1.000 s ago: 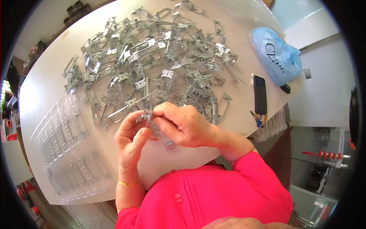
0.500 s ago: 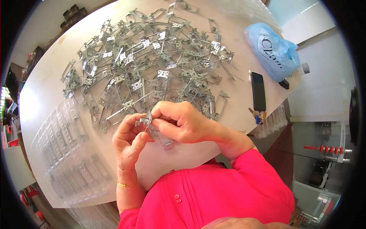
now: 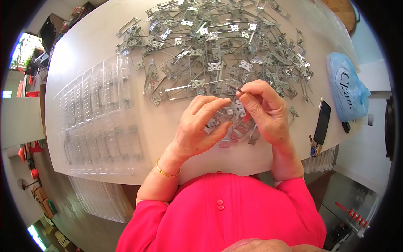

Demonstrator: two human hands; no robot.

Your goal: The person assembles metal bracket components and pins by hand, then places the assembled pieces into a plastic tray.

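Note:
My left hand point(image 3: 197, 126) is raised over the near side of the pile, with thumb and fingers apart and a gap between them. Facing it, my right hand point(image 3: 266, 113) is closed, thumb and forefinger pinched at the tips. A thin dark end pokes out of that pinch. Just below, against the right fingers, shows a small silver metal bracket point(image 3: 239, 108) with holes in it; how far the fingers wrap it is hidden. Behind both hands spreads a big heap of similar metal brackets with wire rods point(image 3: 214, 66).
Clear plastic blister trays point(image 3: 96, 109) with rows of shaped pockets lie on the left of the white table point(image 3: 161, 147). At right are a black phone point(image 3: 322, 122), keys point(image 3: 315, 147) and a blue plastic bag point(image 3: 346, 90). More clear trays point(image 3: 100, 197) sit below the table's left edge.
The view has swung left, so the table sits further right in it. My hands have drawn apart; the left fingers have let go of the metal piece and spread.

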